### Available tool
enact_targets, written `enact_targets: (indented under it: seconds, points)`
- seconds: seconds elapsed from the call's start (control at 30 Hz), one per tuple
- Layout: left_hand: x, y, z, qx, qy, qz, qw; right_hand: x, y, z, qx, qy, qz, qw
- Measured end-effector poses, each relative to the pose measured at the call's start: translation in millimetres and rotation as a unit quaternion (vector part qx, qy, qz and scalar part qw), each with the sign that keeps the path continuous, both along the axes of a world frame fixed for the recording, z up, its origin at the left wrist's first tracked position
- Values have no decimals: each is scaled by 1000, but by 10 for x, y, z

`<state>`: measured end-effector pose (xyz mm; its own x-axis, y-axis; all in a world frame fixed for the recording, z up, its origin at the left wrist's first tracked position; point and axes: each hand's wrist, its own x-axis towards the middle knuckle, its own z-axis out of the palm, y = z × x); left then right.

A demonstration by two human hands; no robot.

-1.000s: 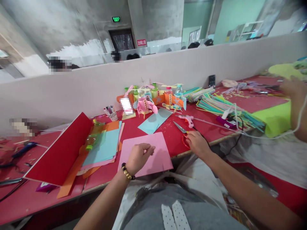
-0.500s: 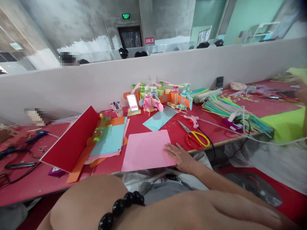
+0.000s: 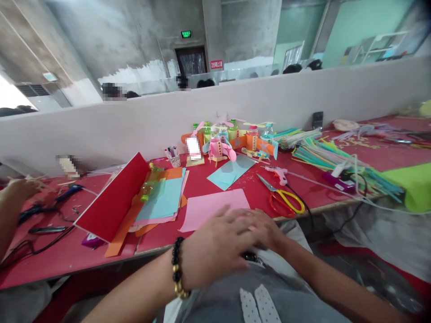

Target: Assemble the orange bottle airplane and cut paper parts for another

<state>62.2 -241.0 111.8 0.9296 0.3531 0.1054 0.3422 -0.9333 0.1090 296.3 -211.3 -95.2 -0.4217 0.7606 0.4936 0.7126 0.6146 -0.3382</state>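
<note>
My left hand point(image 3: 217, 244), with a bead bracelet at the wrist, hovers blurred over the near edge of a pink paper sheet point(image 3: 212, 205) on the red table point(image 3: 60, 260). Its fingers are spread and hold nothing. My right hand point(image 3: 266, 229) lies partly under it, flat at the sheet's near right corner, fingers extended. Red and yellow scissors point(image 3: 283, 199) lie just right of the sheet, apart from both hands.
A stack of coloured paper point(image 3: 161, 202) with a propped red card point(image 3: 114, 197) and a bottle sits to the left. A light blue sheet point(image 3: 230, 170), a glue gun point(image 3: 278, 172), bottle crafts point(image 3: 232, 139) and coloured straws point(image 3: 330, 154) lie behind. Another person's hand point(image 3: 18, 190) works at far left.
My left arm, close to the camera half a second ago, has dropped forward so the hand is over the pink sheet's near edge, overlapping my right hand. The view shifted left.
</note>
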Motion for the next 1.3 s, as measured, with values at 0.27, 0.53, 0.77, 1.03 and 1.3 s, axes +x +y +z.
enact_targets:
  seconds: [0.27,0.53,0.77,1.03,1.3]
  points:
    - [-832,497,-1238,-52,56,257,963,-11,43,-35,-7,56,4,998]
    - [-1062,695,-1226,59,-75,252,963,51,-8,11,-18,88,42,995]
    - [-1626,811,-830,226,-96,289,925,29,-32,52,2,129,17,992]
    - [-2334,861,-1317,177,-1,423,888,32,-27,51,-3,115,15,993]
    - [-2240,790,-1532,88,7,455,886,1,-45,140,-88,231,8,969]
